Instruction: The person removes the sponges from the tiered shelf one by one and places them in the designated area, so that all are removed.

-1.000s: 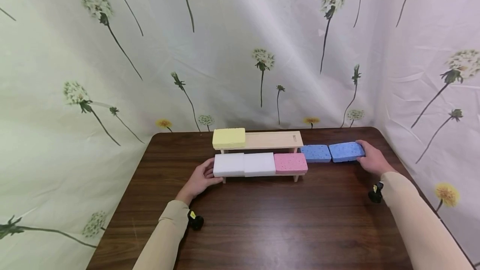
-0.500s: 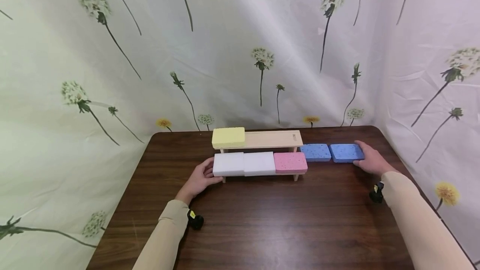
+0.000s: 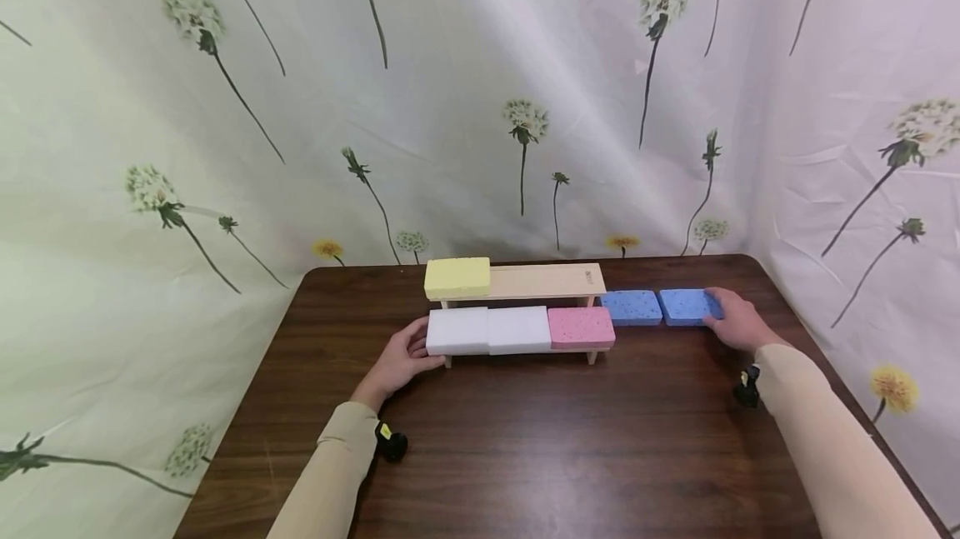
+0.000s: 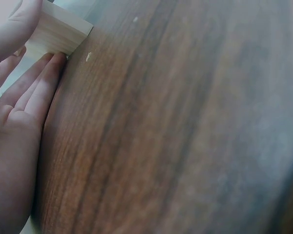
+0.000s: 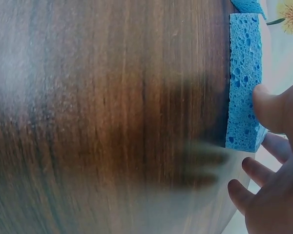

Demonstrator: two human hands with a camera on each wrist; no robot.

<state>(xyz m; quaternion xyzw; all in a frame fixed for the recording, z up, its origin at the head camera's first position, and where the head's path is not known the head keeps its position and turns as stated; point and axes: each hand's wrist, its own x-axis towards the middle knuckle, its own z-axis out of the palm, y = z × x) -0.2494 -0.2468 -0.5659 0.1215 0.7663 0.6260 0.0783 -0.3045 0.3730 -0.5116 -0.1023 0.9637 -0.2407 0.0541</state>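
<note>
In the head view my left hand (image 3: 400, 362) holds the left end of the front wooden stand (image 3: 581, 350), thumb at its front. The left wrist view shows fingertips against the stand's pale leg (image 4: 61, 34). On top of this stand lie two white sponges (image 3: 457, 331) and a pink sponge (image 3: 581, 327) in a row. My right hand (image 3: 738, 321) holds the right end of a blue sponge (image 3: 681, 307), which lies flat on the table. In the right wrist view its thumb (image 5: 268, 107) presses the sponge's near side; the other fingers are partly hidden behind.
Behind is a second wooden stand (image 3: 547, 279) with a yellow sponge (image 3: 457, 276) at its left end. Another blue sponge (image 3: 632, 307) lies on the dark wood table (image 3: 525, 439), left of the held one. A flower-patterned cloth (image 3: 450, 106) hangs behind the table.
The right-hand blue sponge was slightly tilted and now lies flat beside the other one. My right hand has shifted a little left over its end. The left hand has stayed in place.
</note>
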